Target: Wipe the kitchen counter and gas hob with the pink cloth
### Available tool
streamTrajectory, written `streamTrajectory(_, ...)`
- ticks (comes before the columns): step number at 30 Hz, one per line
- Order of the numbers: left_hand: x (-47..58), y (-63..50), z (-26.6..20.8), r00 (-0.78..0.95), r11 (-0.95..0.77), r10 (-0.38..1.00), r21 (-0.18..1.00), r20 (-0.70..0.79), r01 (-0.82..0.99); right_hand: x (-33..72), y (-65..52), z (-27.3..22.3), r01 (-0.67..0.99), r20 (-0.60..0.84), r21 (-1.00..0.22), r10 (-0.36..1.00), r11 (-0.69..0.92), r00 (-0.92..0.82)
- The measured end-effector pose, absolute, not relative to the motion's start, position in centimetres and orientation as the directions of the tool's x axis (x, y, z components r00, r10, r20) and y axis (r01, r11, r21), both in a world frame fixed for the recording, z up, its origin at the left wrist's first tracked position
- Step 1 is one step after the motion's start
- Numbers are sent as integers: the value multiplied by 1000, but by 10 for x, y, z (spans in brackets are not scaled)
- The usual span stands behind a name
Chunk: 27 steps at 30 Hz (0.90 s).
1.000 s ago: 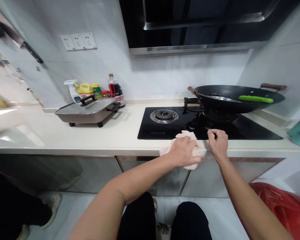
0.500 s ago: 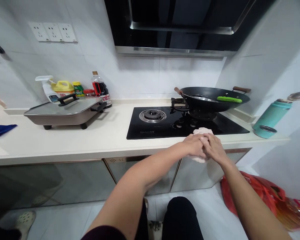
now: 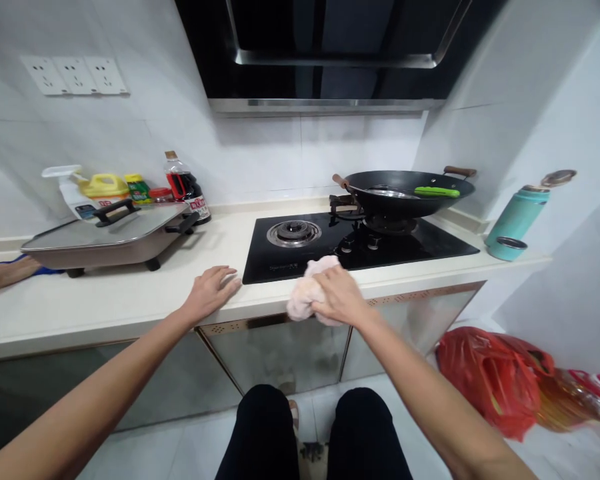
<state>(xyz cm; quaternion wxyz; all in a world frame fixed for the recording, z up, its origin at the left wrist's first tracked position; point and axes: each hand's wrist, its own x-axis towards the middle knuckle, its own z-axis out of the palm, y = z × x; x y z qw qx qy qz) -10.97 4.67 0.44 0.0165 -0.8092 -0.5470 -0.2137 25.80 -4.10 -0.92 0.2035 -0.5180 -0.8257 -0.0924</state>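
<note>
My right hand [image 3: 341, 292] grips a pale pink cloth [image 3: 305, 293] at the front edge of the black gas stove [image 3: 275, 263]. Part of the cloth hangs over the counter's edge. To the left, my left hand [image 3: 211, 291] rests on the white countertop [image 3: 180, 307], fingers apart and holding nothing, just beside the stove's left corner. A ringed burner [image 3: 294, 232] lies uncovered behind the cloth. On the right burner stands a black wok [image 3: 400, 197] with wooden handles and a green-handled utensil [image 3: 436, 192] in it.
A lidded electric pan [image 3: 105, 237] stands left, before several bottles, among them a soy sauce bottle [image 3: 187, 190]. Another person's hand [image 3: 13, 272] is on a blue cloth [image 3: 47, 270]. A turquoise flask [image 3: 519, 217] stands right. A red bag [image 3: 487, 380] and oil jug [image 3: 575, 400] sit on the floor.
My left hand has left the cloth and moved left onto the countertop. My right hand has brought the cloth leftward along the stove's front. Another person's hand has appeared at far left.
</note>
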Motion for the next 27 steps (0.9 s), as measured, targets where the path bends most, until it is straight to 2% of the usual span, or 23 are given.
streamTrajectory(4, -110, 47, -4, 306, -384, 892, 201, 333, 901, 191, -28, -3, 835, 431, -127, 787, 536, -440)
streamTrajectory(9, -110, 47, -3, 358, -405, 896, 150, 263, 902, 205, -26, -1, 875, 408, -184, 845, 448, -347)
streamTrajectory(14, -112, 45, -2, 351, -392, 901, 132, 256, 911, 310, -29, 2, 969, 388, -224, 922, 104, -10)
streamTrajectory(18, -112, 46, -2, 359, -399, 896, 119, 262, 909, 393, -26, -2, 959, 356, -198, 896, -204, 264)
streamTrajectory(27, -112, 50, -5, 364, -404, 886, 94, 288, 910, 523, -9, -14, 797, 339, -242, 721, -553, 604)
